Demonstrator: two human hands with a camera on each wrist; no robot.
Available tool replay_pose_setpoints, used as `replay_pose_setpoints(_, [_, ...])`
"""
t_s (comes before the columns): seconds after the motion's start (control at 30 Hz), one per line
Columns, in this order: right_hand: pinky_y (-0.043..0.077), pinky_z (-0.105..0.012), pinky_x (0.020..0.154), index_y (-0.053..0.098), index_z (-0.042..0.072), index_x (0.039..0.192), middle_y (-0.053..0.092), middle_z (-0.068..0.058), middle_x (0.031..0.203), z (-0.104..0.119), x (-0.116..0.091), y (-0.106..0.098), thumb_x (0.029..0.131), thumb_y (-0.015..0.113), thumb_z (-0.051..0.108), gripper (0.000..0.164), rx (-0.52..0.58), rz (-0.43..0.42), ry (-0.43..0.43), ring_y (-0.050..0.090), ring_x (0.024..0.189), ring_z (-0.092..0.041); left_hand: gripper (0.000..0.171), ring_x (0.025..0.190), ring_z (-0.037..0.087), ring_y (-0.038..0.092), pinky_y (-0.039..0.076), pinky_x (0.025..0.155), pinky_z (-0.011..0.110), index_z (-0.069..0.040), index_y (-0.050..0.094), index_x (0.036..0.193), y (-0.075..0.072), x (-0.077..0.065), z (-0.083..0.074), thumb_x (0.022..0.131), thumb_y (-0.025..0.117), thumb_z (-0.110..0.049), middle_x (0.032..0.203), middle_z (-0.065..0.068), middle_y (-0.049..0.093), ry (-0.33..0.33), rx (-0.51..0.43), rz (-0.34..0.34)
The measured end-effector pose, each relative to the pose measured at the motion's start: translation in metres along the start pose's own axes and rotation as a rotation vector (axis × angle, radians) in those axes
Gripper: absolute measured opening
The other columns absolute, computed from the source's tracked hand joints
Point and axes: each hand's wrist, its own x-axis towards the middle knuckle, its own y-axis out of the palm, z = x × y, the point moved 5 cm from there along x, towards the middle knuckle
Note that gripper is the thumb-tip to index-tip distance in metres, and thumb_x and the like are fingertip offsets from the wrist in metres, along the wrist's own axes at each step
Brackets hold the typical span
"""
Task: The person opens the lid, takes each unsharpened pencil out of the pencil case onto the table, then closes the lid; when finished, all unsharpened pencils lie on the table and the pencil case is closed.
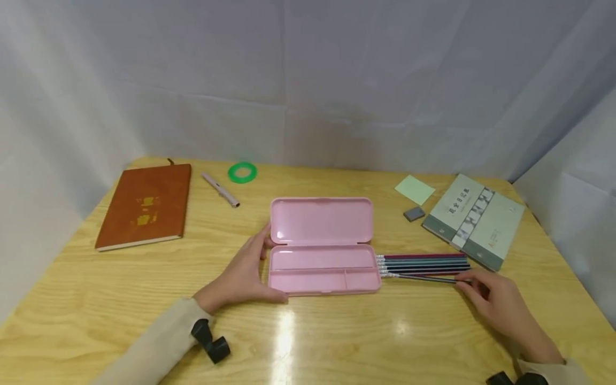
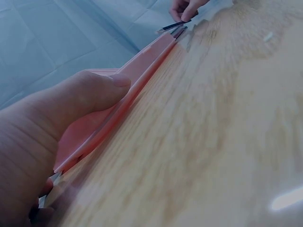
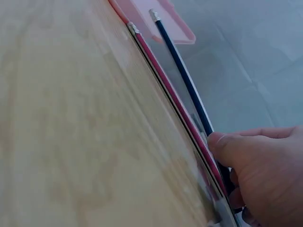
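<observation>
A pink pencil case (image 1: 321,218) lies open on the table, its lid folded back and its divided tray (image 1: 308,279) bare inside. My left hand (image 1: 245,267) grips the case's left end, with the thumb along the front rim and the fingers at the back corner. To the right of the case, several dark and red pencils (image 1: 423,262) lie side by side, eraser ends toward the case. My right hand (image 1: 498,299) pinches a dark pencil (image 3: 182,68) between thumb and forefinger near its far end. In the right wrist view, that pencil is raised above a red pencil (image 3: 163,78).
A brown notebook (image 1: 146,206), a pale pen (image 1: 220,190) and a green tape roll (image 1: 242,172) lie at the back left. Toward the back right are a green paper note (image 1: 415,190), a grey eraser (image 1: 414,214) and a pale green notebook (image 1: 474,219). White cloth (image 1: 332,80) hangs behind the table.
</observation>
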Motion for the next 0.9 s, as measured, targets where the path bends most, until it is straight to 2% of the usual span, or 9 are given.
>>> replay_pose_setpoints(0.13, [0.027,-0.014,0.047,0.069,0.014,0.089,0.041,0.017,0.058,-0.004,-0.005,0.001,0.078,0.076,0.0,0.019,-0.016,0.027,0.004,0.032,0.051,0.004,0.144,0.097,0.016,0.043,0.041,0.082,0.033,-0.015,0.01,0.155,-0.001,0.0,0.002,0.043,0.094,-0.048,0.121,0.002,0.05,-0.013,-0.004,-0.002])
replay_pose_setpoints(0.33, [0.028,-0.015,0.048,0.064,0.012,0.091,0.039,0.015,0.06,0.0,0.003,0.01,0.077,0.074,-0.002,0.022,-0.044,0.041,-0.01,0.031,0.051,0.005,0.145,0.098,0.016,0.043,0.041,0.083,0.033,-0.014,0.009,0.156,0.0,0.002,0.002,0.043,0.094,-0.049,0.12,0.002,0.05,-0.016,-0.005,0.007])
replay_pose_setpoints(0.43, [0.028,-0.018,0.047,0.061,0.011,0.094,0.039,0.015,0.06,0.011,0.011,0.016,0.078,0.072,-0.001,0.023,-0.064,0.041,-0.023,0.03,0.05,0.005,0.145,0.098,0.016,0.043,0.041,0.083,0.033,-0.016,0.009,0.156,0.0,0.003,0.002,0.043,0.094,-0.049,0.121,0.0,0.05,-0.015,-0.012,0.01])
replay_pose_setpoints(0.63, [0.029,-0.019,0.047,0.057,0.007,0.1,0.039,0.013,0.06,0.048,0.031,0.037,0.078,0.07,0.005,0.026,-0.115,0.025,-0.104,0.03,0.049,0.004,0.145,0.097,0.016,0.042,0.04,0.082,0.033,-0.015,0.009,0.156,-0.002,0.001,0.002,0.043,0.094,-0.048,0.12,0.001,0.05,-0.016,-0.019,0.003])
replay_pose_setpoints(0.9, [0.031,-0.019,0.049,0.061,0.007,0.103,0.042,0.012,0.062,0.072,0.06,0.056,0.081,0.069,0.003,0.024,-0.029,0.004,-0.158,0.032,0.051,0.003,0.144,0.096,0.016,0.041,0.04,0.082,0.033,-0.016,0.009,0.156,0.002,0.002,0.003,0.044,0.094,-0.049,0.119,0.0,0.05,-0.007,-0.022,0.011])
